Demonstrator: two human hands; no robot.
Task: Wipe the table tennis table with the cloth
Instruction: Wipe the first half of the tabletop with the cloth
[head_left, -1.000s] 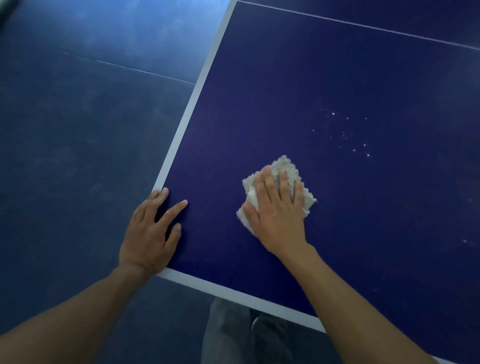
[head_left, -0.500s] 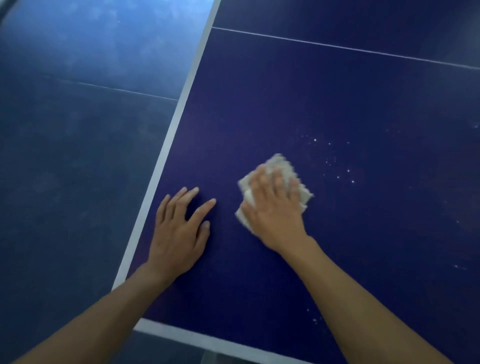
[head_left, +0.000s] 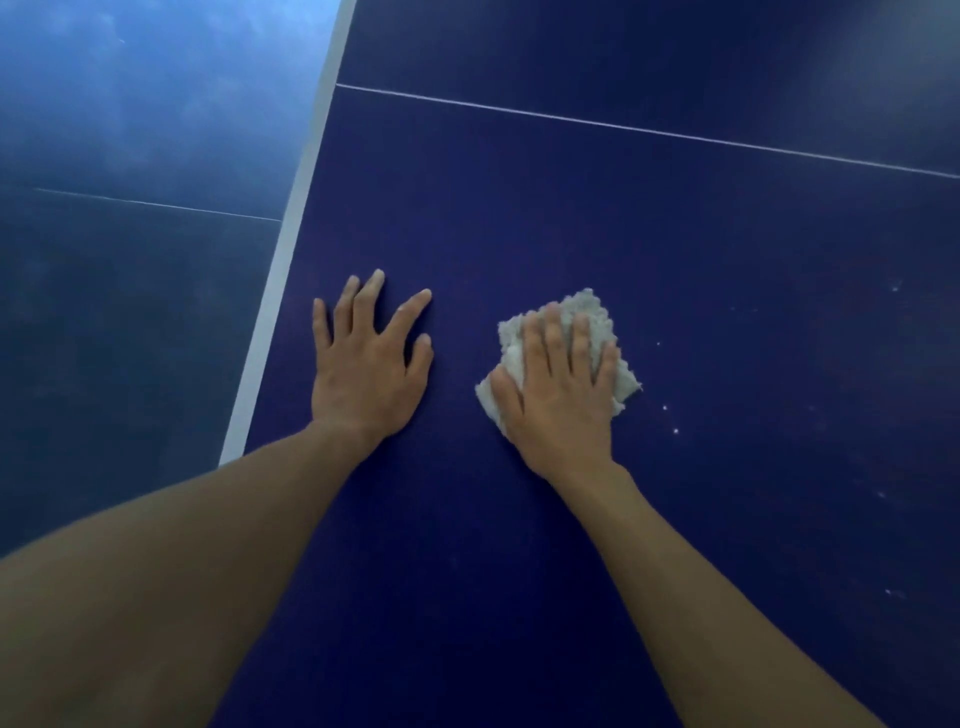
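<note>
Dark blue desk (head_left: 571, 234) with a white edge line (head_left: 291, 249), blue floor (head_left: 130, 312) to its left. My right hand (head_left: 561, 395) presses the cloth (head_left: 587, 309) onto it, fingers (head_left: 550, 338) straight, gripping nothing; my left hand (head_left: 363, 369) lies spread flat just beside

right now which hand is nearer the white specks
Right. The right hand rests on the cloth just left of the specks; the left hand lies flat farther left.
</note>
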